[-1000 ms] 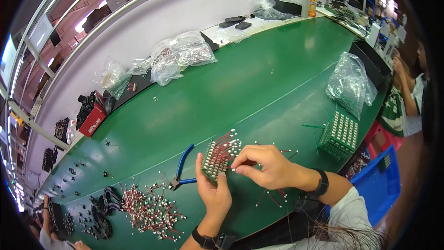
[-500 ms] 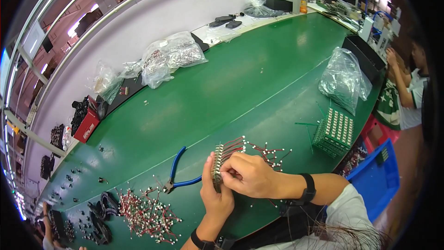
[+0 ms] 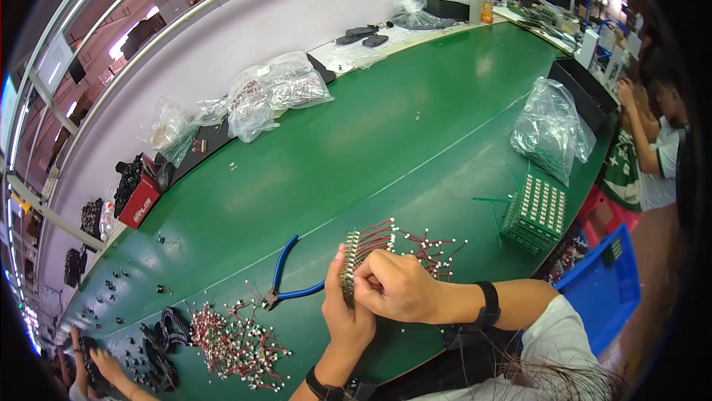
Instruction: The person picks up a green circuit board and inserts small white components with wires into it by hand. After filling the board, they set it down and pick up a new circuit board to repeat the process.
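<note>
My left hand is closed round a narrow circuit board with a row of small white connectors, held tilted up over the bench. Several red wire leads run off the board's upper part to the right. My right hand is pinched against the right side of the board; whatever lies between its fingertips is hidden. Just left of my left hand rest cutting pliers with blue handles, opened wide. A loose pile of red leads with white plugs lies further left, and more leads lie beyond my right hand.
A stack of green circuit boards stands at right, near a clear plastic bag and a blue tray. Black parts lie on the green bench at left. A co-worker's hand shows lower left; another person works at right.
My hands and the board stay almost in place, with only a slight shift of my right hand. At lower left, a co-worker's hand and forearm have come further into view.
</note>
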A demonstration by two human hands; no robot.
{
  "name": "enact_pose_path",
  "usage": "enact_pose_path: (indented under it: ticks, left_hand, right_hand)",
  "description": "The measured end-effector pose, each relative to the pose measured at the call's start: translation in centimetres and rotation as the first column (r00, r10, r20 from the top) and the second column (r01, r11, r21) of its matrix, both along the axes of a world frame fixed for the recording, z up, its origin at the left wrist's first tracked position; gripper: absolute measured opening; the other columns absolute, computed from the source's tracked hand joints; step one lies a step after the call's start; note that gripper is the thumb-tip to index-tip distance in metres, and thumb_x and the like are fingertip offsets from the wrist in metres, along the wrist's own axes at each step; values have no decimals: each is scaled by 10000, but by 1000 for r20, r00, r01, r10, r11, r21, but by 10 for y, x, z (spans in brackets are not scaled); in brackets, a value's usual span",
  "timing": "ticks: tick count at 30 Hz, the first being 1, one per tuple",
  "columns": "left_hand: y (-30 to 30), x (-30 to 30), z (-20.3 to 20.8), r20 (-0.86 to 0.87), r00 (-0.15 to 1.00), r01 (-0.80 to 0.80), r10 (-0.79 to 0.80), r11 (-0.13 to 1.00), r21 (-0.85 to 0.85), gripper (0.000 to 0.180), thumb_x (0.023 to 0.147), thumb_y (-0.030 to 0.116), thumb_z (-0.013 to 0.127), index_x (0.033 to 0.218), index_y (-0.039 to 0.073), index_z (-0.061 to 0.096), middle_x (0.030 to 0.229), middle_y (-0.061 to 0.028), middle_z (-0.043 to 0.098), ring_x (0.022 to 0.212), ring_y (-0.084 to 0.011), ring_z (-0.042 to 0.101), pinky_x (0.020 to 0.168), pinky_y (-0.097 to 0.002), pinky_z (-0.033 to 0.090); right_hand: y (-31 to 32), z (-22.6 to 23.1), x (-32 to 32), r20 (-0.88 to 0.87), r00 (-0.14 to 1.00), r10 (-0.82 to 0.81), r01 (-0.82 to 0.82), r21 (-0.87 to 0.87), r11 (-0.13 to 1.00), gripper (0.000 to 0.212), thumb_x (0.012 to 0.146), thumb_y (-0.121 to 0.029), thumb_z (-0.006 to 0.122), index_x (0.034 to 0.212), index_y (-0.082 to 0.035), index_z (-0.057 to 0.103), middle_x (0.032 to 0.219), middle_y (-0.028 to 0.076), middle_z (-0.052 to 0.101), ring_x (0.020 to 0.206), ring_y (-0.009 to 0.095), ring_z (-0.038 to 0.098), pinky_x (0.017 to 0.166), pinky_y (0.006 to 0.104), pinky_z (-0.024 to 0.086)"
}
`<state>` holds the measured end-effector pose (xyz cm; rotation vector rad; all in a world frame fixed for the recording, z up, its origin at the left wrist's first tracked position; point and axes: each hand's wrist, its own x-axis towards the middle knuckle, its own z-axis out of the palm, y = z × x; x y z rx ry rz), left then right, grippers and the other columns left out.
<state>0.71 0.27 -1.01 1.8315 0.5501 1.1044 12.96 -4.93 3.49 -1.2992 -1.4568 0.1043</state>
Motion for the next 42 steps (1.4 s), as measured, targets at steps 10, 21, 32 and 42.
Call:
enact_pose_path:
  ticks: [10,21,32,42]
  left_hand:
    - [-1,1,1,52,999,7,-4,999,-53,498,974,63,520,1428,-29,337,1390,-229,514,1161,-264,604,967,-349,483]
    - [3,1,5,-58,997,-46,56,986,159,490,943,-15,509,1413,-32,373,1391,-271,500,1216,-336,580,973,-377,484]
    - [3,2,10,-90,993,-69,83,986,149,547,853,-149,407,1387,-33,407,1399,-306,470,1248,-399,543,982,-384,481]
    - [1,2,7,115,984,-96,135,949,-299,678,874,-142,434,1492,32,217,1372,-180,468,1223,-245,528,1031,-353,434]
  right_hand:
    - [1,-1,4,-20,998,66,-66,9,998,149,781,-2,636,791,-9,487,682,113,538,544,269,559,479,360,480]
    - [-1,6,8,131,991,14,-18,34,999,131,798,-14,660,820,2,532,711,103,555,578,249,584,492,345,494]
    - [-1,2,8,228,971,-66,74,-24,997,149,786,14,702,859,16,572,763,112,584,648,269,621,549,336,513]
    - [13,14,47,233,931,-281,268,87,960,137,820,-121,704,893,-37,623,796,95,600,700,284,612,585,372,494]
